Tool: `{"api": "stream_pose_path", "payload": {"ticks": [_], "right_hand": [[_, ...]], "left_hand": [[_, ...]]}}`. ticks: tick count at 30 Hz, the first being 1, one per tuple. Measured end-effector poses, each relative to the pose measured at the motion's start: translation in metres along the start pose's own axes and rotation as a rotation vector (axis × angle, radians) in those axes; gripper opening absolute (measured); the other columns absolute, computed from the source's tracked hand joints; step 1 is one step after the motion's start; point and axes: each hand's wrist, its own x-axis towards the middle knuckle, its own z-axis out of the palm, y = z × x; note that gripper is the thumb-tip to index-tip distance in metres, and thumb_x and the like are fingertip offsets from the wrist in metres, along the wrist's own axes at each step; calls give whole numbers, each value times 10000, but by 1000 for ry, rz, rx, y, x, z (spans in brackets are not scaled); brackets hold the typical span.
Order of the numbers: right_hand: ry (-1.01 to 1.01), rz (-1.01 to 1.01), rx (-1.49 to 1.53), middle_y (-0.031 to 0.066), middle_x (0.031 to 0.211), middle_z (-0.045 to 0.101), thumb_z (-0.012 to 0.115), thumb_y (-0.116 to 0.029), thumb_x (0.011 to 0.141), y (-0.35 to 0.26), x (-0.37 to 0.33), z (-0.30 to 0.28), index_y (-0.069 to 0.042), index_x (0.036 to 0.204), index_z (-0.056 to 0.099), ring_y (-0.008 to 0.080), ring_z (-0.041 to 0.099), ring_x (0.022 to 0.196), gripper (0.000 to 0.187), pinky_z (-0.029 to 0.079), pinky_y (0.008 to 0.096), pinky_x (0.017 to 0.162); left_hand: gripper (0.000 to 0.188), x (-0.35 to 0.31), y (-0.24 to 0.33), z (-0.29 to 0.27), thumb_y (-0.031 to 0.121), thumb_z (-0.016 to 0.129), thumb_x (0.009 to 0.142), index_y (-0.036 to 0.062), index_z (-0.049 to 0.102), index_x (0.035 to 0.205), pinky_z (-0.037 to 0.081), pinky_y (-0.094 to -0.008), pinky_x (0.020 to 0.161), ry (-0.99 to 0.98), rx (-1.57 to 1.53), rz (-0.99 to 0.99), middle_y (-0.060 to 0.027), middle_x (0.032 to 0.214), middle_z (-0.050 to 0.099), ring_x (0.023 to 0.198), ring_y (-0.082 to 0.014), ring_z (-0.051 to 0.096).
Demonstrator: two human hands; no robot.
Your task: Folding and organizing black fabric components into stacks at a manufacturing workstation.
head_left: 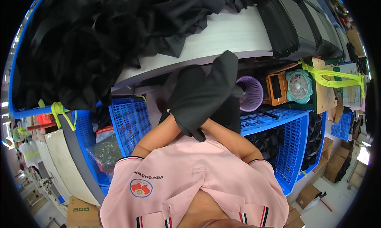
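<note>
A piece of plain black cloth [206,91] is draped over both my hands in front of my chest. One end of it rises toward the table edge, and a small dark tip hangs down between my wrists. My left forearm [156,136] runs up under the cloth, with a band at the wrist. From the other side my right forearm [230,140] also goes beneath it. The cloth covers the fingers of both hands, so their grip does not show. Beyond the cloth is a pale tabletop [222,33] with a large heap of black cloth [79,45] on its left.
Stacked dark pieces [278,25] lie at the table's far right. Below them stand a purple basket [251,94], a phone in a wooden holder [276,89] and a teal fan [299,86]. Blue crates flank me: a left crate [133,121] and a right crate [293,148] containing black cloth.
</note>
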Motion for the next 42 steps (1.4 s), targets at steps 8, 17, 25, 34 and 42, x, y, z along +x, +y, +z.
{"api": "stream_pose_path", "payload": {"ticks": [8, 17, 25, 34, 42], "right_hand": [[495, -332, -116, 65, 892, 670, 562, -121, 974, -18, -50, -99, -1, 961, 663, 132, 628, 759, 157, 508, 269, 723], [130, -671, -71, 80, 939, 653, 662, -65, 904, -78, -60, -68, 38, 1025, 679, 158, 586, 804, 161, 468, 293, 717], [257, -599, 266, 35, 936, 661, 648, -166, 970, -131, -57, -93, 11, 1022, 705, 81, 579, 825, 193, 463, 234, 757], [635, -994, -588, 169, 1318, 537, 777, -99, 771, -109, -72, -109, -7, 1340, 525, 295, 569, 1180, 630, 440, 395, 1013], [783, -1050, -864, 136, 1121, 641, 767, -25, 736, -97, -40, -108, -24, 1154, 626, 317, 594, 1064, 441, 437, 418, 967]], "left_hand": [[443, -11, 25, -44, 228, 572, 1001, 16, 516, 1386, 467, -344, 1052, 31, -56, 35, -101, 1361, 577, 1228, -211, 576], [447, -32, 16, -59, 221, 582, 997, 17, 514, 1388, 461, -344, 1059, 5, -120, 44, -103, 1370, 570, 1237, -211, 569], [450, -19, -3, -51, 214, 591, 993, 17, 512, 1390, 456, -343, 1064, 11, -159, 49, -105, 1378, 563, 1245, -211, 562], [455, 16, -10, -53, 206, 601, 989, 18, 510, 1393, 450, -343, 1070, 35, -229, 117, -107, 1387, 556, 1255, -210, 555], [459, 4, -45, -41, 199, 609, 985, 19, 508, 1395, 445, -342, 1076, 30, -268, 96, -108, 1395, 550, 1263, -210, 549]]}}
